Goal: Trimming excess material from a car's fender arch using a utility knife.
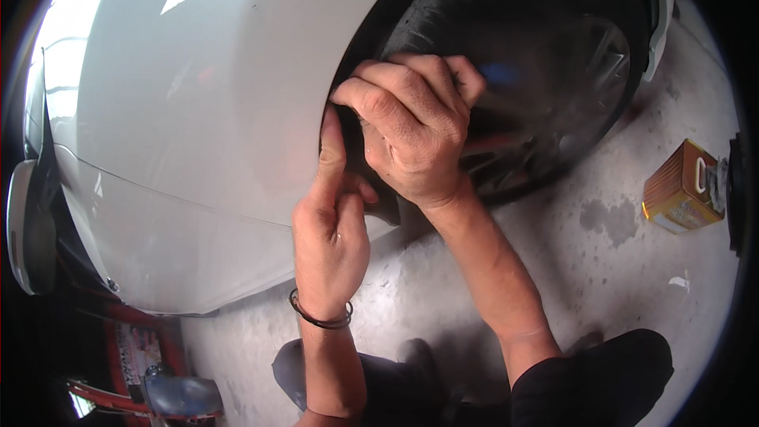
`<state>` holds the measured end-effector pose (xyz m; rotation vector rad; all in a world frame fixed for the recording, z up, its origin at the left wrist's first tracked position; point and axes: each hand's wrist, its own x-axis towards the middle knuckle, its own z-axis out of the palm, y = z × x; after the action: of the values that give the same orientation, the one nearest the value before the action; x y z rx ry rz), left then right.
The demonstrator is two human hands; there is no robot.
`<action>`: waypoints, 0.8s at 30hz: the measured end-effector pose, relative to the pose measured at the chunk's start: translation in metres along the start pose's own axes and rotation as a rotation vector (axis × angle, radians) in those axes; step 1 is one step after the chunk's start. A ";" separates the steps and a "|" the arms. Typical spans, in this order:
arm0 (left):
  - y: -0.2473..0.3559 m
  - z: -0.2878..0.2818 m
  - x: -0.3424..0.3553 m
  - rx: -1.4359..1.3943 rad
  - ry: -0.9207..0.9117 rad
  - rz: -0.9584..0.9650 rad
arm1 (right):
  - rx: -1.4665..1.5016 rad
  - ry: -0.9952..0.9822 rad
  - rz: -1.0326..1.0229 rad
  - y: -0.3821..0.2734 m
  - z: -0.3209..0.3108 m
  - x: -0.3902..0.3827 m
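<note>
A pale car body panel (182,111) fills the upper left, with a dark wheel-arch edge (365,46) beside the tyre (443,8) and spoked wheel (577,111). My left hand (328,237) grips the arch edge, one finger lying upward along it and the other fingers curled inward. My right hand (411,119) is just right of it, fingers bent and closed, with one fingertip at the arch edge above the left finger. Whatever is inside its fingers is hidden. A black band (320,318) circles my left wrist.
A brown and gold tin with a handle (672,190) stands on the stained concrete floor (609,285) at right. The side mirror (28,225) juts out at far left. Red equipment (95,391) and a grey-blue object (178,395) sit at lower left. My knees show along the bottom.
</note>
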<state>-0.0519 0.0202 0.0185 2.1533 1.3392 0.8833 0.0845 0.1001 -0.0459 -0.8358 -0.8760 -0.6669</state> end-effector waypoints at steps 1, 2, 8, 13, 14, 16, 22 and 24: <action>0.001 0.002 0.000 -0.029 0.001 0.015 | 0.015 -0.013 0.040 -0.002 -0.005 0.000; 0.002 0.002 -0.001 -0.017 -0.009 0.018 | 0.028 -0.020 0.080 -0.008 -0.010 0.003; -0.009 -0.009 0.002 0.050 -0.046 0.104 | 0.578 0.224 1.145 -0.077 -0.044 0.018; -0.024 -0.009 0.016 0.146 -0.040 0.174 | 1.042 0.359 1.517 -0.083 -0.042 0.058; -0.033 -0.007 0.020 0.136 -0.003 0.262 | 1.088 0.381 1.521 -0.081 -0.039 0.059; -0.041 0.009 0.022 0.114 0.046 0.351 | 1.144 0.415 1.559 -0.072 -0.037 0.053; -0.018 -0.003 0.015 0.100 0.049 0.277 | 1.179 0.303 1.645 -0.073 -0.042 0.066; -0.023 0.000 0.015 0.031 0.033 0.236 | 0.999 0.251 1.599 -0.070 -0.052 0.068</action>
<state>-0.0606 0.0436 0.0076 2.3650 1.1363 0.9957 0.0825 0.0094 0.0174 -0.2884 -0.0414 1.0050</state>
